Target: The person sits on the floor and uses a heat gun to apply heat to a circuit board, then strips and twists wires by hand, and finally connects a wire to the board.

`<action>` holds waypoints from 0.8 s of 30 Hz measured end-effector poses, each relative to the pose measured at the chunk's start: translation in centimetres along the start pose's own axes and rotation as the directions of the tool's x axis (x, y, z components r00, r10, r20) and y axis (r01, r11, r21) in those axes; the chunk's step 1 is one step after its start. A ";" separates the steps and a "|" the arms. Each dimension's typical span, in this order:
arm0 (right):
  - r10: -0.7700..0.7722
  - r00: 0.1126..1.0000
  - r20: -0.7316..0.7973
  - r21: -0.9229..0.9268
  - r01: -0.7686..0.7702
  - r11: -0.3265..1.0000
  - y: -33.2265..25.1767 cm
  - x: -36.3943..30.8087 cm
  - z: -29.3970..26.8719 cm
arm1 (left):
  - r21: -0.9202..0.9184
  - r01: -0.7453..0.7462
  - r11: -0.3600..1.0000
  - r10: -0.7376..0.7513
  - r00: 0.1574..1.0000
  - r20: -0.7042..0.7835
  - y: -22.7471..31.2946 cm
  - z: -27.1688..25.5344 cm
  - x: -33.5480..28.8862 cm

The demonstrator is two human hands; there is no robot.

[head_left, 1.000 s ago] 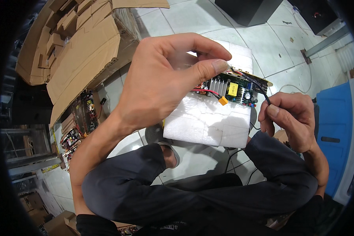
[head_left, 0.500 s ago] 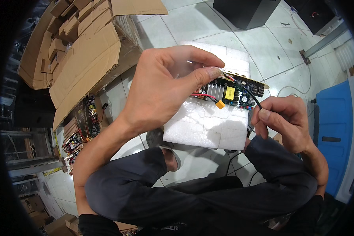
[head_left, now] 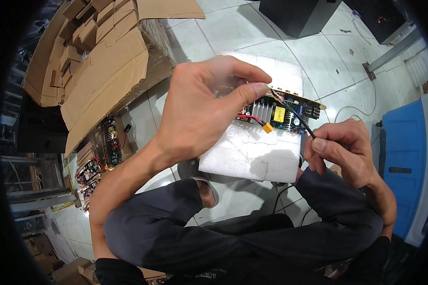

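A black cable (head_left: 297, 114) stretches between my two hands, its thin inner wires fanning out near the left fingertips. My left hand (head_left: 209, 104) pinches the wire ends between thumb and forefinger, above a circuit board (head_left: 290, 114). Further down, my right hand (head_left: 342, 149) grips the black sheath with thumb and fingers. The board carries silver heat-sink fins, a yellow transformer (head_left: 278, 114) and capacitors. From it runs a red and black lead with a yellow connector (head_left: 267, 128). White foam (head_left: 242, 152) lies under the board. The left hand hides the board's left part.
An open cardboard box (head_left: 109, 71) holding smaller cartons stands at the far left. More circuit boards (head_left: 104, 147) lie beside it. A blue plastic bin (head_left: 404, 166) is at the right; a black speaker-like cabinet (head_left: 297, 16) stands at the back on the tiled floor.
The cable now looks straighter and tauter between my hands. Both hands keep their grips and have barely moved; the whole view has shifted slightly.
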State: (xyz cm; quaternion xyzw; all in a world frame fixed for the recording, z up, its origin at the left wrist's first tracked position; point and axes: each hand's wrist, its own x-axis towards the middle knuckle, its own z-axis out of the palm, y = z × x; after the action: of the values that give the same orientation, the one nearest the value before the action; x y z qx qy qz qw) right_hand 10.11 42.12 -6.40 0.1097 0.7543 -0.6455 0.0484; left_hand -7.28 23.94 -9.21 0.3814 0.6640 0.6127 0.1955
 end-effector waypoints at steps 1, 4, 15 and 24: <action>-0.005 1.000 0.000 -0.003 0.005 1.000 0.0 0.0 0.0 | 0.000 -0.004 1.000 0.004 1.000 -0.003 -0.1 0.0 0.0; -0.014 1.000 -0.001 -0.011 0.014 1.000 0.1 0.0 0.0 | 0.005 -0.004 1.000 0.004 1.000 0.000 -0.1 0.0 0.0; 0.016 0.998 -0.059 0.039 -0.014 0.999 0.1 0.1 -0.2 | 0.047 0.069 0.997 -0.070 0.997 0.039 0.6 -0.3 0.0; -0.009 0.992 -0.127 0.088 0.020 0.996 0.5 0.2 -0.3 | -0.058 0.041 0.997 -0.041 0.999 0.009 0.2 -0.2 0.0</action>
State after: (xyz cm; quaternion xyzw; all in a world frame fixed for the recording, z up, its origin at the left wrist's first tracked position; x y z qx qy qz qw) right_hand 10.04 42.56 -6.90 0.1469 0.7272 -0.6705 -0.0092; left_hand -7.38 23.77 -9.01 0.3641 0.6528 0.6262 0.2216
